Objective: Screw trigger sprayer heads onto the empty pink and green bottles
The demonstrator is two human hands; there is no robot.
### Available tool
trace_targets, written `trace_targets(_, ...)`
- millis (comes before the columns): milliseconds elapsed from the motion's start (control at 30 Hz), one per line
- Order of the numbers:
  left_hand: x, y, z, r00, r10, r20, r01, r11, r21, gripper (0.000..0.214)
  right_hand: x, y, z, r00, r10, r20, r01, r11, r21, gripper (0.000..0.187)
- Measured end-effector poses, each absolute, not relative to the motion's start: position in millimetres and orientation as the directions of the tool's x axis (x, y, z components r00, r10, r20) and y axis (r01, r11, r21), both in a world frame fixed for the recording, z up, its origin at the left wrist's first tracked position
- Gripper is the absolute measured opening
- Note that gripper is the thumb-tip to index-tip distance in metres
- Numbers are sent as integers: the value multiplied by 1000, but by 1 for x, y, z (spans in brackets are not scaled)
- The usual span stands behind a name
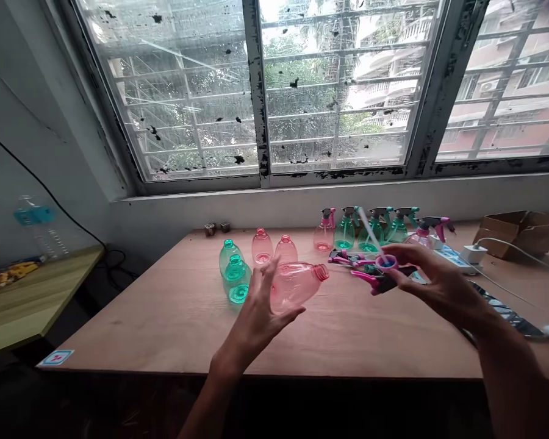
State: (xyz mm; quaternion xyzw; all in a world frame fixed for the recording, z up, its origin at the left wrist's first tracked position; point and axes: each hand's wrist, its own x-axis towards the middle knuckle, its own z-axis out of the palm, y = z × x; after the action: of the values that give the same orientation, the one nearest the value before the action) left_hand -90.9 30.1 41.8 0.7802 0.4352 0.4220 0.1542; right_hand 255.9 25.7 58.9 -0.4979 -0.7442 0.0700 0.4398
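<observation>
My left hand [261,311] is wrapped round a clear pink plastic bottle [297,284], tilted on its side with the open neck pointing right. My right hand [427,277] grips a pink and dark spray trigger head [380,273] with its thin dip tube sticking up to the left, a little to the right of the bottle's neck. Both are held above a wooden table [174,323]. Two green capless bottles [234,273] and two pink ones [272,248] stand behind my left hand.
A row of assembled spray bottles [370,230] stands at the back by the wall. Loose trigger heads [345,258] lie on the table. A white power strip [457,255] with cable and a cardboard box [524,230] sit at the right. A lower table [27,299] is left.
</observation>
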Motion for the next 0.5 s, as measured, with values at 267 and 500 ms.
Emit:
trace_targets(267, -122, 12, 73, 146, 715, 684, 556, -631, 541, 73, 245, -20, 79, -230, 673, 703, 673, 632, -385, 31)
trace_targets(500, -127, 24, 74, 151, 699, 699, 486, -668, 563, 79, 250, -19, 70, -294, 759, 581, 578, 625, -525, 48)
